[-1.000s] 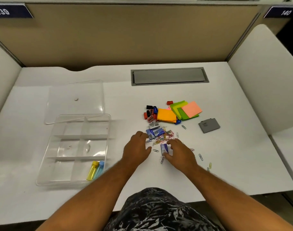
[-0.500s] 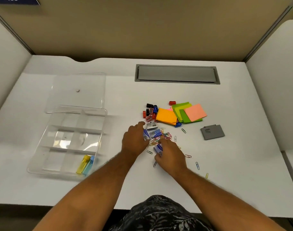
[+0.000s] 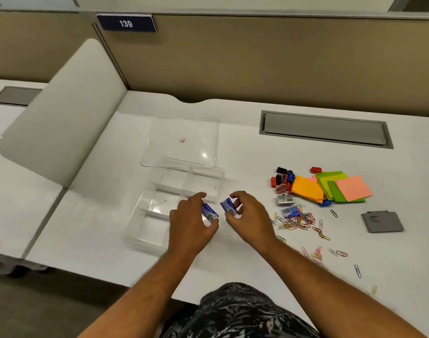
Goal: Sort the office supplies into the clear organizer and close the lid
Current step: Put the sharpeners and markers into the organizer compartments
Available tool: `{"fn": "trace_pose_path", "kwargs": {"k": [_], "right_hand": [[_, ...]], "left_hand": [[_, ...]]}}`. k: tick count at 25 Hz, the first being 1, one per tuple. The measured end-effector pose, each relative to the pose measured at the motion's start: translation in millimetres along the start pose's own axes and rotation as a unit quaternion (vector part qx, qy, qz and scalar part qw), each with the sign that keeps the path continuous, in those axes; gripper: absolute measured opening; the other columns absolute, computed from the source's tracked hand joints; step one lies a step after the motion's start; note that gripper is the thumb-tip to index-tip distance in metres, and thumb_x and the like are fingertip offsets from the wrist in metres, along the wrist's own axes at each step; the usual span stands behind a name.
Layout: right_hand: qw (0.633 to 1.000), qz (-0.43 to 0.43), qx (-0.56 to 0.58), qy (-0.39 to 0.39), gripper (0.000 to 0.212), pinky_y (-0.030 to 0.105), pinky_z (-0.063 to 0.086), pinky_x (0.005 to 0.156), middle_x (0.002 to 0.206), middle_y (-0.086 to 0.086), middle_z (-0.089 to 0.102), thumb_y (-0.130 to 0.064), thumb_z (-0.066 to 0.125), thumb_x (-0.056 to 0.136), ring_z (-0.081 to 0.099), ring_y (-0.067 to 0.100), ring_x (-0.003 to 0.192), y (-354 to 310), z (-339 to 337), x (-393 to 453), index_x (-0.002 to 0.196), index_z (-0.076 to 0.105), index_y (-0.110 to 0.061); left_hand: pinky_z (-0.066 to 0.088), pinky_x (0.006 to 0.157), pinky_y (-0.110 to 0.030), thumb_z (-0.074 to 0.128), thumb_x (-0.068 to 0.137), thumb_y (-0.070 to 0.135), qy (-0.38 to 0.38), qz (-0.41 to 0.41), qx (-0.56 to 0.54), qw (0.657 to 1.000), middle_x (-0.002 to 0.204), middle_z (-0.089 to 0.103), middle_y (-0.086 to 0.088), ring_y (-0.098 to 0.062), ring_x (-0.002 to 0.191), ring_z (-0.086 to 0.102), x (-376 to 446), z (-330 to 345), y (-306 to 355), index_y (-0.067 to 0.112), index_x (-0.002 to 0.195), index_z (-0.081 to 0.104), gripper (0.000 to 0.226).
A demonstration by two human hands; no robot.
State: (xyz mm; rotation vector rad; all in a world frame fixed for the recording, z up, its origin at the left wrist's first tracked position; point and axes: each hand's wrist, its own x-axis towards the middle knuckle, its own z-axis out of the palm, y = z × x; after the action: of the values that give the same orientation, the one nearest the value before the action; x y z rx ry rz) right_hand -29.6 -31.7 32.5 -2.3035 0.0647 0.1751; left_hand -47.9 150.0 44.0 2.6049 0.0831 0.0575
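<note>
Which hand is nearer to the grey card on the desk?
Right. The right hand is left of the grey card, beyond the paper clips; the left hand is further left, over the organizer.

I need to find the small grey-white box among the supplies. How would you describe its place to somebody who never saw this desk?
Start at the stack of sticky notes on the right part of the white desk. Below its left corner, above the heap of coloured paper clips, lies the small grey-white box. Unlike the blue box just below it, it looks pale and silvery.

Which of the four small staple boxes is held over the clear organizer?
The blue box in the left hand, unlike the right hand's or the two on the desk.
</note>
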Motion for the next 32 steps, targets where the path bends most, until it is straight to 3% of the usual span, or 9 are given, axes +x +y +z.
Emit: {"fn": "trace_pose_path", "kwargs": {"k": [5, 9, 15, 19, 23, 27, 32], "right_hand": [[0.995, -0.053, -0.082, -0.031, 0.025, 0.034, 0.057, 0.083, 0.106, -0.008, 0.07, -0.032, 0.072, 0.088, 0.062, 0.015, 0.096, -39.3, 47.2, 32.8, 0.112, 0.071, -0.027], [0.982, -0.052, -0.164, -0.076, 0.02, 0.039, 0.058, 0.078, 0.1, -0.004, 0.072, -0.028, 0.071, 0.087, 0.063, 0.018, 0.093, -44.8, 67.0, 50.4, 0.107, 0.075, -0.027], [0.96, -0.078, -0.259, -0.074, 0.021, 0.039, 0.056, 0.076, 0.097, -0.002, 0.073, -0.038, 0.068, 0.093, 0.061, 0.022, 0.093, -38.3, 72.8, 61.2, 0.106, 0.077, -0.025], [0.97, -0.078, -0.218, -0.077, 0.03, 0.04, 0.056, 0.084, 0.113, -0.003, 0.072, -0.039, 0.071, 0.092, 0.062, 0.021, 0.103, -37.3, 71.9, 55.8, 0.119, 0.074, -0.025], [0.988, -0.077, -0.133, -0.003, 0.033, 0.03, 0.053, 0.088, 0.121, -0.009, 0.069, -0.037, 0.07, 0.094, 0.059, 0.013, 0.11, -23.1, 56.4, 36.5, 0.126, 0.07, -0.028], [0.99, 0.009, -0.109, 0.086, 0.028, 0.032, 0.058, 0.084, 0.114, -0.008, 0.07, -0.031, 0.075, 0.091, 0.063, 0.013, 0.101, 15.0, 18.1, 12.7, 0.119, 0.071, -0.027], [0.968, 0.175, -0.128, 0.126, 0.041, 0.037, 0.052, 0.095, 0.124, 0.001, 0.065, -0.03, 0.08, 0.086, 0.06, 0.023, 0.116, 88.5, -47.5, -0.2, 0.124, 0.068, -0.021]], "left_hand": [[0.04, 0.095, -0.04, 0.068, 0.075, 0.065, -0.034, -0.025, 0.042, 0.998, 0.112, 0.066, 0.014, -0.015, 0.11, 0.058, 29.9, -16.8, -58.4, 0.032, 0.14, 0.044, 0.077], [0.043, 0.089, -0.04, 0.06, 0.072, 0.074, -0.069, -0.008, 0.065, 0.995, 0.106, 0.068, 0.012, -0.015, 0.105, 0.06, 46.7, -12.8, -76.4, 0.032, 0.139, 0.044, 0.081], [0.041, 0.09, -0.04, 0.059, 0.071, 0.078, -0.105, 0.018, 0.071, 0.992, 0.106, 0.068, 0.012, -0.016, 0.107, 0.059, 51.1, -5.7, -82.8, 0.032, 0.137, 0.045, 0.082], [0.041, 0.1, -0.041, 0.06, 0.069, 0.085, -0.117, 0.014, 0.077, 0.99, 0.122, 0.066, 0.011, -0.016, 0.118, 0.056, 56.7, -6.5, -83.0, 0.033, 0.141, 0.044, 0.09], [0.04, 0.099, -0.042, 0.065, 0.07, 0.081, -0.1, 0.053, 0.061, 0.992, 0.127, 0.063, 0.011, -0.017, 0.12, 0.054, 57.5, -4.5, -69.3, 0.031, 0.14, 0.046, 0.088], [0.039, 0.099, -0.041, 0.068, 0.074, 0.073, -0.111, 0.103, 0.051, 0.987, 0.128, 0.06, 0.012, -0.017, 0.12, 0.052, 61.0, 12.9, -27.3, 0.033, 0.137, 0.048, 0.077], [0.041, 0.095, -0.038, 0.068, 0.085, 0.051, -0.156, 0.194, 0.022, 0.968, 0.126, 0.061, 0.01, -0.019, 0.119, 0.051, 66.5, 68.6, 50.5, 0.029, 0.135, 0.051, 0.057]]}}
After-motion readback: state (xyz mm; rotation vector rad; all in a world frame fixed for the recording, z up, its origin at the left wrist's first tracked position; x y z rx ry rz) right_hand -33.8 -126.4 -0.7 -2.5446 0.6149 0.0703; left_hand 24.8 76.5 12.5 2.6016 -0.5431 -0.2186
